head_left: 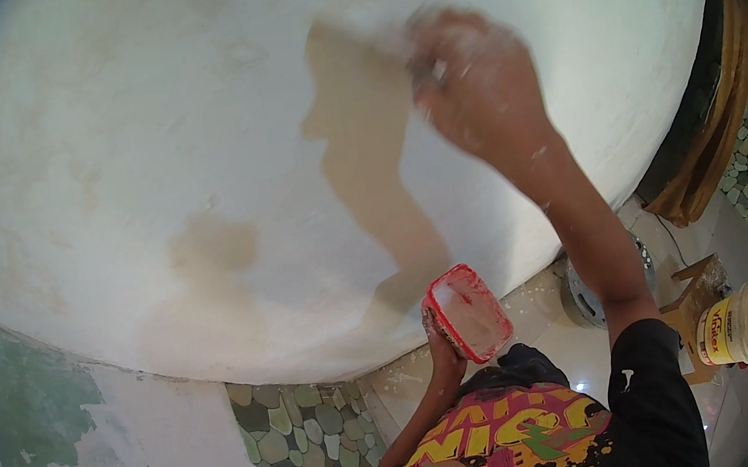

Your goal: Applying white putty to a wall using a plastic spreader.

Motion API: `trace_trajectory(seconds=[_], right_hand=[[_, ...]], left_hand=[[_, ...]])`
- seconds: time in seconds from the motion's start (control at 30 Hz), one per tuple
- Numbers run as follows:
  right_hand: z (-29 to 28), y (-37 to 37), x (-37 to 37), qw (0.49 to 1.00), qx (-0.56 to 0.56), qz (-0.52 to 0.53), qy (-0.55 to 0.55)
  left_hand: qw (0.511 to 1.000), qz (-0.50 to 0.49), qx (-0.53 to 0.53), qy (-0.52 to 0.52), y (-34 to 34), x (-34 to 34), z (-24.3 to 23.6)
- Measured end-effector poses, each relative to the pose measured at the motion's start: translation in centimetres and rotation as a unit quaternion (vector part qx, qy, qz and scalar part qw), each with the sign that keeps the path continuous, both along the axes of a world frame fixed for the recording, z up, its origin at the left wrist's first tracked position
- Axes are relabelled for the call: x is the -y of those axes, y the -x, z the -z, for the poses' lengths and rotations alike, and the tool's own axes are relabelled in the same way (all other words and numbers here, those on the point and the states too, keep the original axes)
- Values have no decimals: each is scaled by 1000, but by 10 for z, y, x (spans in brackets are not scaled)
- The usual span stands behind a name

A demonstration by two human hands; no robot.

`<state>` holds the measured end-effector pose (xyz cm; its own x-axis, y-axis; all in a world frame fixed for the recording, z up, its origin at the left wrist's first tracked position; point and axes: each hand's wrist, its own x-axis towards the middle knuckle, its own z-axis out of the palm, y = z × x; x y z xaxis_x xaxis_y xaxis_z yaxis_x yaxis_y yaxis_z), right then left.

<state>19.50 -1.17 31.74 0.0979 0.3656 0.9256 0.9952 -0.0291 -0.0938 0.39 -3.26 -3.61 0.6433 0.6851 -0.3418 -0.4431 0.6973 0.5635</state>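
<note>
My right hand (473, 74), speckled with white, is raised against a large curved white wall (103, 100), closed around a blade-like tool (379, 39) that is blurred by motion, probably a scraper. A shadow of the arm falls on the wall. Low at the centre, my left hand (441, 344) grips the side of a red rectangular tub (468, 311) with pale paste inside; its fingers are partly hidden behind the tub.
At lower right are a cream bucket (747, 323) with a yellow label, a small wooden stool (692, 287) and a round metal object (581, 290). A wooden-edged frame (715, 153) borders the wall's right. Pebbled stone (284, 440) and patchy green surfaces (26, 430) show below left.
</note>
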Motion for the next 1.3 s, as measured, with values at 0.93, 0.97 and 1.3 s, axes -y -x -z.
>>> trace_trajectory(seconds=[0.93, 0.97, 1.3], right_hand=[[-46, -61, 8, 955, -26, -206, -212], [-39, -52, 7, 956, -28, -203, -211], [31, -13, -8, 983, 158, -95, -22]], left_hand=[[999, 16, 37, -8, -2, -5, 11], [999, 19, 35, -7, -2, -4, 4], [1000, -8, 10, 1, -5, -1, -11]])
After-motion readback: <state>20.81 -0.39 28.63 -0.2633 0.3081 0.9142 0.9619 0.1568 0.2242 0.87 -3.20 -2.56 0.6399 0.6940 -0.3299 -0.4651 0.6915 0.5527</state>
